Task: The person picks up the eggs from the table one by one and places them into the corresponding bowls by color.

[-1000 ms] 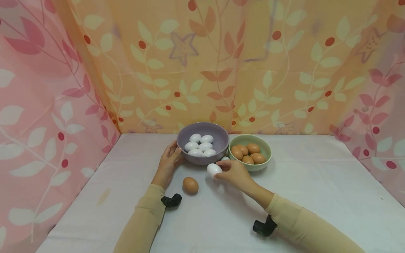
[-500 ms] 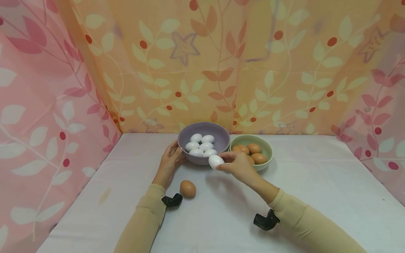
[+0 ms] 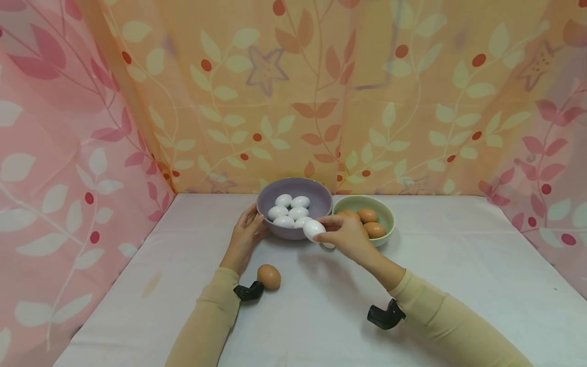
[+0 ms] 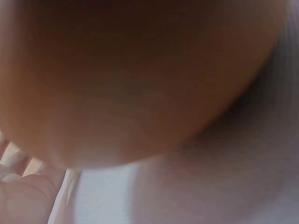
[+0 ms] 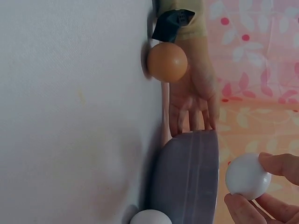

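Note:
My right hand (image 3: 346, 237) pinches a white egg (image 3: 314, 230) between thumb and fingertips, just in front of the rim of the purple bowl (image 3: 293, 233). Several white eggs lie inside that bowl. With fairly straight fingers, my left hand (image 3: 245, 237) touches the bowl's left wall, as the right wrist view also shows. A brown egg (image 3: 268, 277) lies on the table beside the left wrist; it fills much of the left wrist view, blurred. Another white egg (image 5: 151, 217) sits on the table by the bowl, mostly hidden by my right hand in the head view.
A light green bowl (image 3: 387, 216) with several brown eggs stands right of the purple bowl, partly covered by my right hand. White cloth covers the table (image 3: 458, 265). Patterned curtains (image 3: 367, 102) rise behind and at both sides. Black wrist cameras (image 3: 386, 314) stick out from both sleeves.
My right hand has lifted the white egg up from near the table to the purple bowl's rim. The loose brown egg has rolled left towards my left wrist. The left hand stays put.

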